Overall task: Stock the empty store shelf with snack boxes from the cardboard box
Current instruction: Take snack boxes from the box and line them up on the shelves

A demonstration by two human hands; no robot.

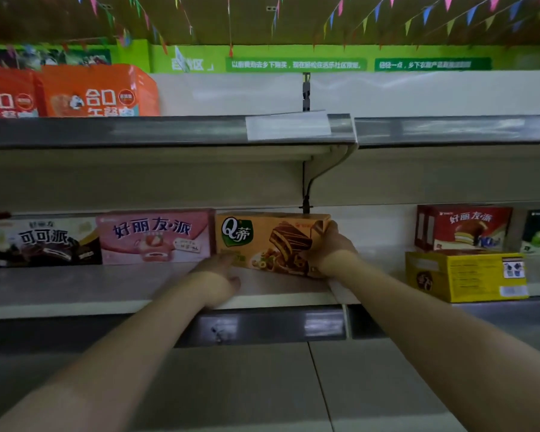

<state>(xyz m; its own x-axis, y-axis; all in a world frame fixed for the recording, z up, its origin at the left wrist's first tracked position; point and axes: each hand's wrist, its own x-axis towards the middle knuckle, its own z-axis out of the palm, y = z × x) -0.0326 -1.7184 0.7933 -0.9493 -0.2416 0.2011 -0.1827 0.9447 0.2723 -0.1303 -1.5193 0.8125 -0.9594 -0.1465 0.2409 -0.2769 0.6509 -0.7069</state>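
**Both arms stretched forward, hands side by side**

Both bare forearms reach up and forward from the lower corners, converging toward the middle. The left hand (220, 277) lies low, back toward the camera, fingers pointing ahead and partly hidden. The right hand (326, 247) sits a little higher, fingers curled in a grip, thumb raised at its upper edge.

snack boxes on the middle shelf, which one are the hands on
The orange box, third in the row right of the pink box. Left hand at its lower left corner, right hand gripping its right end.
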